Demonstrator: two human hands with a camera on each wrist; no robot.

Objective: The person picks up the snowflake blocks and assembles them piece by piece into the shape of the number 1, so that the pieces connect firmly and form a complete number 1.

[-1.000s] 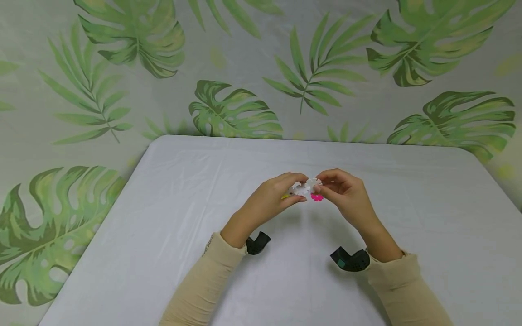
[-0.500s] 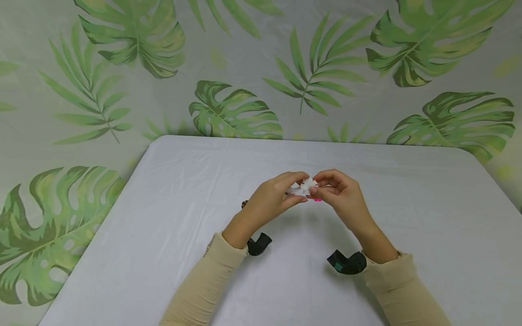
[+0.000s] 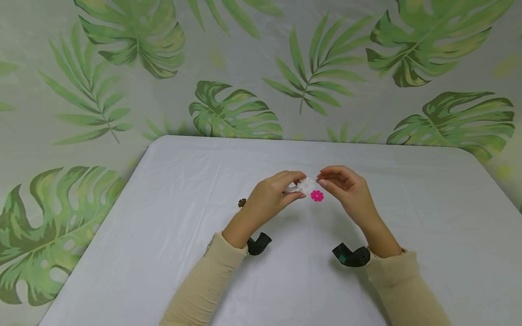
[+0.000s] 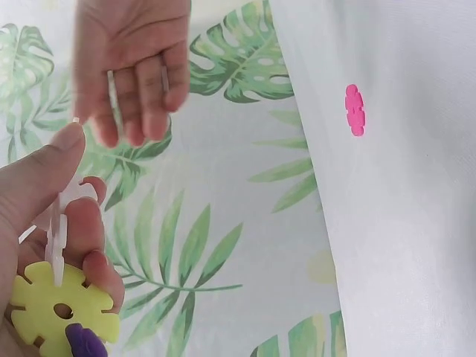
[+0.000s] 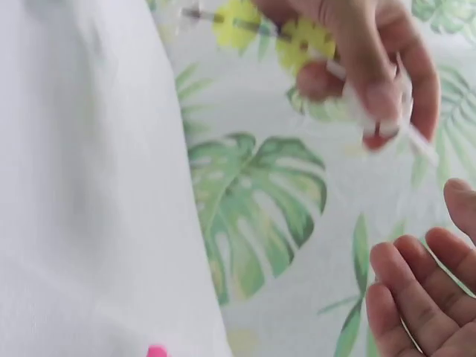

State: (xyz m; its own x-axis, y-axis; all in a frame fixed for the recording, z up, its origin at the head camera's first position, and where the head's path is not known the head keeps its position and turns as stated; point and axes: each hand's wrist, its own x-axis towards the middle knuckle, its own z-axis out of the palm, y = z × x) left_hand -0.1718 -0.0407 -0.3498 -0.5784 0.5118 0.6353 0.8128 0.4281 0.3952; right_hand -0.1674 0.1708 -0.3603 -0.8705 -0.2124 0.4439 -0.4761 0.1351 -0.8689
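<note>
My left hand (image 3: 269,192) pinches white notched plastic discs (image 3: 306,184) between thumb and fingers, above the table. In the left wrist view a yellow notched disc (image 4: 63,309) joins them edge to edge, with a purple disc (image 4: 85,341) slotted into it. Two yellow discs (image 5: 303,46) stand out behind that hand in the right wrist view. Past the left wrist a brown disc (image 3: 242,203) shows. My right hand (image 3: 344,188) is right beside the white discs, its fingers (image 5: 416,297) loosely extended and holding nothing.
A pink notched disc (image 3: 316,195) lies on the white-covered table (image 3: 163,235), just below the hands in the head view. A leaf-patterned cloth (image 3: 232,108) rises behind the table. Black wrist cameras (image 3: 351,256) stick out inward from both sleeves.
The right fingers worked at the white discs, then drew away to the right and let go. The left hand barely moved. The brown disc has come into view beside the left wrist.
</note>
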